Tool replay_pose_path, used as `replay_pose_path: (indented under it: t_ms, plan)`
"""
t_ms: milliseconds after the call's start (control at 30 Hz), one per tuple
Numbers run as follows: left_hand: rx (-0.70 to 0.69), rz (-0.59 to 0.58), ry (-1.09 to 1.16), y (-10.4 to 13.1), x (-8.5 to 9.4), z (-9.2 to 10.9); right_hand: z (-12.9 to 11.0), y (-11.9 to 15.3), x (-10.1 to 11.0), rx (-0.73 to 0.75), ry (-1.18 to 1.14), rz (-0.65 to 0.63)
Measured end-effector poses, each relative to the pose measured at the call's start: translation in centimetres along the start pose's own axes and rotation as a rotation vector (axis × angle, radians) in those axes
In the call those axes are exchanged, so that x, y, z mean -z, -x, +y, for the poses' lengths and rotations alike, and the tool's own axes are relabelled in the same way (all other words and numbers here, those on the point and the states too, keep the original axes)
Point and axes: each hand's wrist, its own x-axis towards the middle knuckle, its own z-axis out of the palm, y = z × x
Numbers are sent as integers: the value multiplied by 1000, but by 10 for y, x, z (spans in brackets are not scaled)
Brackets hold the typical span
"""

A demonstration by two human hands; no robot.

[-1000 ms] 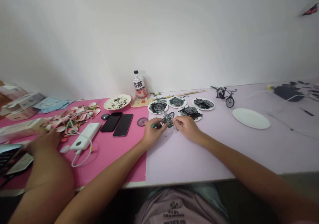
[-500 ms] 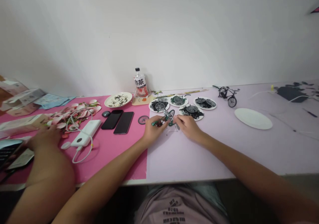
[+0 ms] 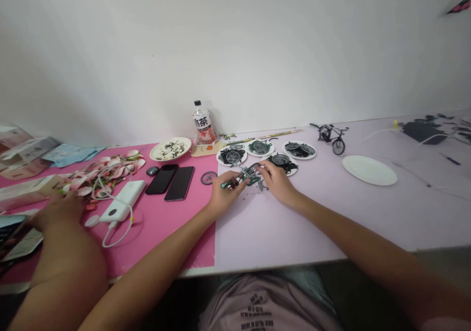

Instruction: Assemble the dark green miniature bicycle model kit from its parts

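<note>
Over the lilac part of the table, my left hand [image 3: 225,193] is closed around a small green model bicycle [image 3: 250,175]. The thumb and fingers of my right hand [image 3: 278,182] pinch the right end of it, by a dark wheel. Just what the right fingertips grip is partly hidden. A loose spoked wheel [image 3: 209,178] lies flat on the pink mat, left of my left hand. Small plates of dark and green bicycle parts sit just behind my hands, among them a plate of black parts and wheels [image 3: 221,160] and a plate of green parts [image 3: 248,151].
An assembled black model bicycle [image 3: 333,138] stands at the back right, behind a white oval plate [image 3: 370,170]. Two phones [image 3: 179,183], a white power bank [image 3: 123,201] with its cable and a drink bottle [image 3: 203,124] are leftward. Another person's hand [image 3: 64,206] touches pink petal-like pieces [image 3: 106,166].
The model bicycle has turned in my hands: its wheel, upright before, now lies flatter. My right fingers have shifted and spread slightly around it. The view has swung slightly to the right.
</note>
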Motion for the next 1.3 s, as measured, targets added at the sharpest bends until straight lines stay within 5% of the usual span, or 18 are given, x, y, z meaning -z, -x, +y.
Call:
replay_pose_path:
  t_ms: [567,867,1300]
  plan:
    - [62,4,26,0,0,4,-12,4,3,-69,-53,-5]
    - [51,12,-3,0,-1,2,-17,10,7,17,-70,-167]
    - [50,19,-14,0,-1,-1,-17,10,6,18,-16,-122]
